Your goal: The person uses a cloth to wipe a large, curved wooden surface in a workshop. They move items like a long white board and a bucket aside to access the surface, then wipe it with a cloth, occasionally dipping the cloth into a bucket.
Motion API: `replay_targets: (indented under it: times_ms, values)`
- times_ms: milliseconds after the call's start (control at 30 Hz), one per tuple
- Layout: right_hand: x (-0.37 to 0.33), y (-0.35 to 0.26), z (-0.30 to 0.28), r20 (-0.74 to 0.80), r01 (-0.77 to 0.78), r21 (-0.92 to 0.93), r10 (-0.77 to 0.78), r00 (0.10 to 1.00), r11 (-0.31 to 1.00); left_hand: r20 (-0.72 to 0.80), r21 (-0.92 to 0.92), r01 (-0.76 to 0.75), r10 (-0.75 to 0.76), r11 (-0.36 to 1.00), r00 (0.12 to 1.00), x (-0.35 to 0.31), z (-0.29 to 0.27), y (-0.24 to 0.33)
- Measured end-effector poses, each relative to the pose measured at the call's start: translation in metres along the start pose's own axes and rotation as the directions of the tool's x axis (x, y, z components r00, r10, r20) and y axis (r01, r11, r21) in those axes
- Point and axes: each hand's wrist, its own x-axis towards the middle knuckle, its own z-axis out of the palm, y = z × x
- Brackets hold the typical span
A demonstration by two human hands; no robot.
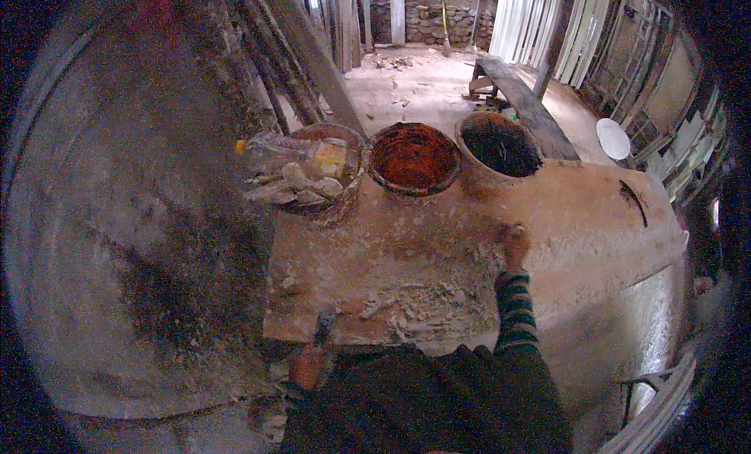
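Low at the table's near edge, my left hand (307,366) is closed around a dark, narrow tool (324,326) that points up and away from me; its kind is too blurred to name. My right hand (514,249), below a striped green sleeve, is at the tabletop right of the middle. Its fingers look curled in, and what they hold, if anything, does not show. Between the hands a crumbly pale grey residue (426,309) coats the worn, dusty table (579,211).
Along the far edge stand a bucket (332,208) with a clear plastic bottle (285,147) and pale gloves or rags (297,186), a bucket of red-orange material (415,158), and a dark-filled bucket (501,145). Beyond is a bench (524,102). A curved dark piece (634,202) lies right.
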Motion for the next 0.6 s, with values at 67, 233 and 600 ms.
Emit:
replay_targets:
  times_ms: [67, 233, 600]
  values:
    - [0.011, 0.016, -0.036, -0.089, -0.069, -0.067, 0.063, 0.994, 0.995, -0.005, -0.001, -0.002, 0.002, 1.0, 1.0, 0.003, 0.005, 0.002]
    - [-0.007, -0.028, -0.021, 0.124, -0.302, 0.077, 0.292, 0.948, 0.95, -0.022, 0.011, -0.044, 0.044, 0.999, 0.999, 0.024, 0.009, 0.018]
    - [-0.181, -0.19, 0.059, 0.815, -0.591, 0.462, -0.054, 0.577, 0.662, -0.271, 0.099, -0.309, 0.324, 0.946, 0.906, 0.027, -0.005, 0.037]
